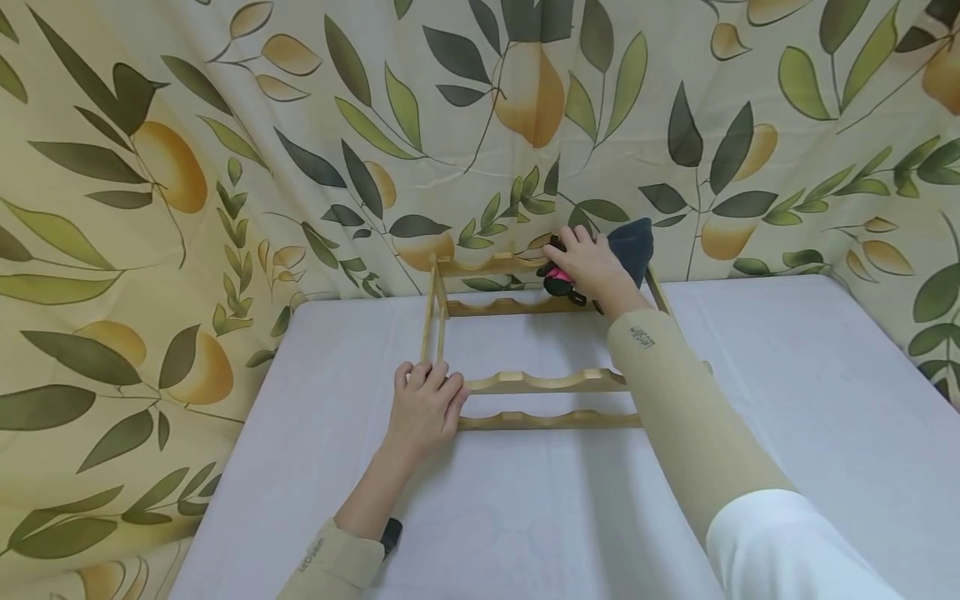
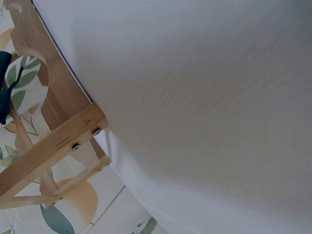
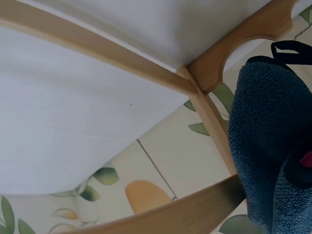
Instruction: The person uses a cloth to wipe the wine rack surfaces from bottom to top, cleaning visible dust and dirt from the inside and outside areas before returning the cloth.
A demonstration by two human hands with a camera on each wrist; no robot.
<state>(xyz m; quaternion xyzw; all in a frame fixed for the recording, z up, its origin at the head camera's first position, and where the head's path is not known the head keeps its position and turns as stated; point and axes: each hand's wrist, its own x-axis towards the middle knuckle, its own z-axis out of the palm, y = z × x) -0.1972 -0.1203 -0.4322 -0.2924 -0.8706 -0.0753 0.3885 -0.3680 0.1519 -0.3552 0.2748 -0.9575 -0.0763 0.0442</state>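
A bamboo-coloured wooden rack (image 1: 525, 383) with scalloped rails stands at the far side of a white table. My left hand (image 1: 427, 404) grips its near left corner, fingers over the top; in the left wrist view the hand is out of sight and a screwed end bar (image 2: 48, 152) shows. Over the far right part of the rack, my right hand (image 1: 588, 262) holds a dark blue terry cloth (image 1: 633, 248) with black and pink parts under the fingers. Close up, the cloth (image 3: 263, 112) hangs folded beside the rack's side frame, a black loop (image 3: 292, 51) at its top.
Fabric printed with leaves and yellow fruit (image 1: 528, 92) hangs right behind the rack and along the left side. The white tabletop (image 1: 525, 517) extends in front of the rack and to both sides.
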